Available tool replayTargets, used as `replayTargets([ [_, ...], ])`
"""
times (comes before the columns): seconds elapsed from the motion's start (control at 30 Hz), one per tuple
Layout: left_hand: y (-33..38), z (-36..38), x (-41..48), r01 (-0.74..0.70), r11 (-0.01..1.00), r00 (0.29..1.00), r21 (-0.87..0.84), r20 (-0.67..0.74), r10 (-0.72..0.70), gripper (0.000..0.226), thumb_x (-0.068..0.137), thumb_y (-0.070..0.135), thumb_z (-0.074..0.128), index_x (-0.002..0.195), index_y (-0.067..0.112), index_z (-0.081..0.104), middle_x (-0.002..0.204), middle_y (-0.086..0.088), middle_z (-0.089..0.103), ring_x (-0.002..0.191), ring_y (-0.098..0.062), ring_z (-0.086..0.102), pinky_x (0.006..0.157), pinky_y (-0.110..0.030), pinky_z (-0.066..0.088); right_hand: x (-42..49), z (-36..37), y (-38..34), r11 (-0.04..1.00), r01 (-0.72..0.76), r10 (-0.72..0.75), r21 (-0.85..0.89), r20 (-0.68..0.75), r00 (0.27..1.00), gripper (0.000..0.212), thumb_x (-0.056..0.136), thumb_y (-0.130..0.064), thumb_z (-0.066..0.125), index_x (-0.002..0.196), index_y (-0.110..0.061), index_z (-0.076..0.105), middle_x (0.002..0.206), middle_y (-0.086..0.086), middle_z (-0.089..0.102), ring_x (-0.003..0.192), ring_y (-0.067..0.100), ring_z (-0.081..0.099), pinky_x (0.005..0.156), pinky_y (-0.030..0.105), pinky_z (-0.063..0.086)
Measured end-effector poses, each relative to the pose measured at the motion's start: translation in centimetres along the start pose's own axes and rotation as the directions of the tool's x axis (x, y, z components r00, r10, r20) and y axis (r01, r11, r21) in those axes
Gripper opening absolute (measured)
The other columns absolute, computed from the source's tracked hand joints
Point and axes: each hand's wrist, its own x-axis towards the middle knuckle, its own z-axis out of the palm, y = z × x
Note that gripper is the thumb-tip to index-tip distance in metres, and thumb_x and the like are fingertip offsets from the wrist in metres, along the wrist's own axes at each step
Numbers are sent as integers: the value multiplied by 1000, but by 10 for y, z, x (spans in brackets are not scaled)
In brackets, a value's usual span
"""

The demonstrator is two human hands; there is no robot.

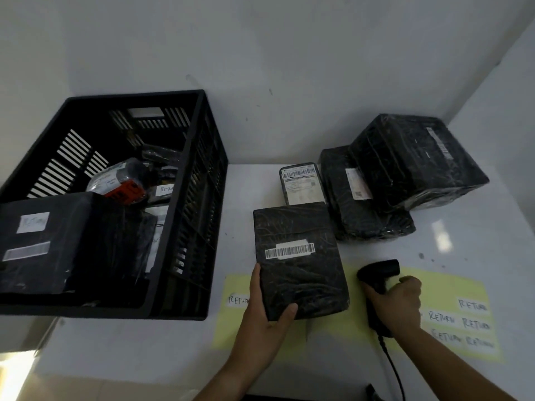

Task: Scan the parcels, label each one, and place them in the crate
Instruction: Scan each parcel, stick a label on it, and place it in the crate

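- The black crate [185, 198] sits at the table's left, already holding several wrapped parcels.
- A flat black parcel [299, 259] (barcode sticker facing up) lies beside the crate; the left hand [265, 311] grips its near corner.
- The right hand [401, 302] is wrapped round the barcode scanner [377, 277], its head just right of the parcel.

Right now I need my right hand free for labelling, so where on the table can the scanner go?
Bare table lies right of the stacked parcels, behind the yellow sheet. Another patch lies in front of the crate, left of the sheet. Crowded: the back middle, and the sheet's right with labels.
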Motion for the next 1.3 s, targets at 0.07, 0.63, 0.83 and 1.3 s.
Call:
replayTargets([
  [0.07,-1,-4,3,34,997,999,-67,-6,-34,114,69,71,75,143,68,-11,156,29,30,130,13,47,99,-11,45,-1,7,13,1000,-17,17,-23,37,999,94,67,-39,89,133,-3,33,129,23,47,113,46,54,90,55,49],
  [0.63,-13,-5,18,3,992,992,-129,129,14,82,86,52,74,152,46,27,143,23,51,122,10,54,91,-6,47,-129,-93,-28,922,221,-291,317,195,937,19,100,-24,55,113,-38,56,85,4,64,64,20,61,59,39,47],
  [0.83,-24,-4,14,-67,996,988,-67,133,75,94,84,58,73,158,43,17,150,19,46,133,2,50,102,-12,46,-212,-117,-60,811,197,-387,550,252,887,49,83,-70,58,88,-21,63,68,23,54,53,26,45,52,37,32],
  [1.3,-37,3,5,-123,990,987,-73,92,130,84,87,39,81,153,44,30,144,21,54,133,-2,53,111,-42,48,-261,-89,-62,769,135,-431,625,350,832,79,50,-100,51,90,-33,66,65,17,57,51,30,50,53,36,38],
])
